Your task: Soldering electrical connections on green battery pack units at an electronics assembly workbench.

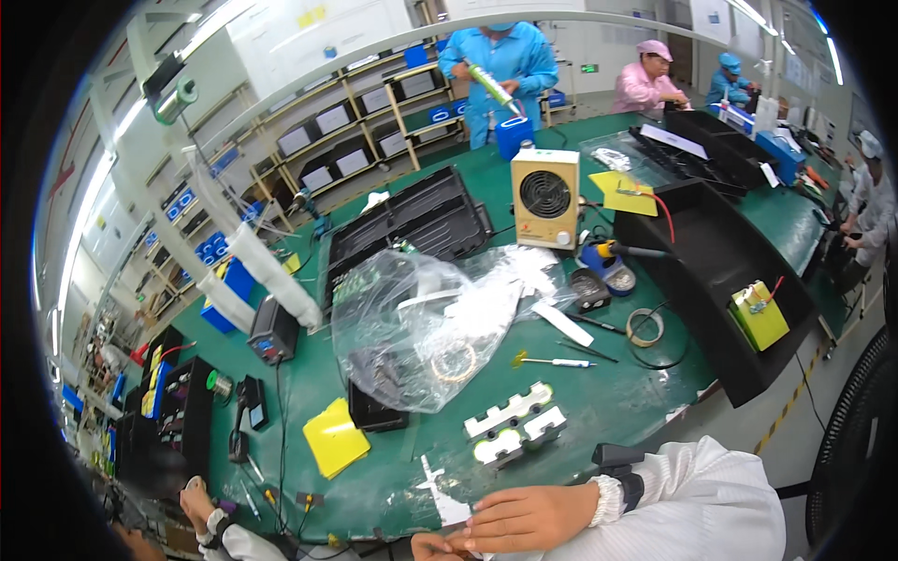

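My right hand [531, 516] comes in from the right in a white sleeve with a dark wristband. Its fingers are stretched out and lie across my left hand [432, 547] at the table's near edge. Only a few curled fingers of my left hand show; anything in them is hidden. Just beyond my hands lies a torn white strip [440, 494] on the green tabletop [412, 467]. Farther off sits a small block with white strips and pale green round parts [514, 426], touched by neither hand. A white-handled screwdriver [559, 362] lies behind it.
Yellow sheets [335, 438] and a crumpled clear plastic bag [402, 327] lie left of centre. A boxy fan [547, 198], soldering iron [641, 251] and tape roll [645, 327] stand beyond. A long black tray [730, 271] is at right. A co-worker's hand [196, 505] shows lower left.
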A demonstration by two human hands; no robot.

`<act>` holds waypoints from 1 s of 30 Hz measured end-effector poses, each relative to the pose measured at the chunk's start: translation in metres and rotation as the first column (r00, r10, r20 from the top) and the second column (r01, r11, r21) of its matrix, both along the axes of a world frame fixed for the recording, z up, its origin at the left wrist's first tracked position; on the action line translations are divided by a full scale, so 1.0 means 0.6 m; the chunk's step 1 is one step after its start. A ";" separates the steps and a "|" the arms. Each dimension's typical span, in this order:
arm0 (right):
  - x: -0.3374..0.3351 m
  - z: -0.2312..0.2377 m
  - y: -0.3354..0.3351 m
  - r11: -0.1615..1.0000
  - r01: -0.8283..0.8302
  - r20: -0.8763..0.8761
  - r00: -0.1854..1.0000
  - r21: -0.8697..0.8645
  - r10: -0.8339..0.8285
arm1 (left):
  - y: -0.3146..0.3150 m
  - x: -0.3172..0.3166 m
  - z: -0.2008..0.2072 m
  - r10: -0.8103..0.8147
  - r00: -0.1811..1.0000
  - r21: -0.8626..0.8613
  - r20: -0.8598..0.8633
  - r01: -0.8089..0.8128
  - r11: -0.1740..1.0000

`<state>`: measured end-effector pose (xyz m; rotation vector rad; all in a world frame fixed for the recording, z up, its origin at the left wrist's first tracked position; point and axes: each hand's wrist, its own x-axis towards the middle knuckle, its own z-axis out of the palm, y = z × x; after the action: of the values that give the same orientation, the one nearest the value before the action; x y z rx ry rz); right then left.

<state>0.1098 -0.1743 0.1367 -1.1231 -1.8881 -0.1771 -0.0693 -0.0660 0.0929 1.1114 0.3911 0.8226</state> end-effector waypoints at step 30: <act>0.277 -0.009 -0.126 0.594 0.595 -0.683 0.100 -0.541 -0.723 | 0.113 0.001 0.036 0.725 0.647 0.114 0.238 -0.759 0.640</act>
<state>0.2762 -0.2500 0.1315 -1.6810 -0.3172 0.0498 -0.0687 0.0018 0.1143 1.0465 0.6525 1.7301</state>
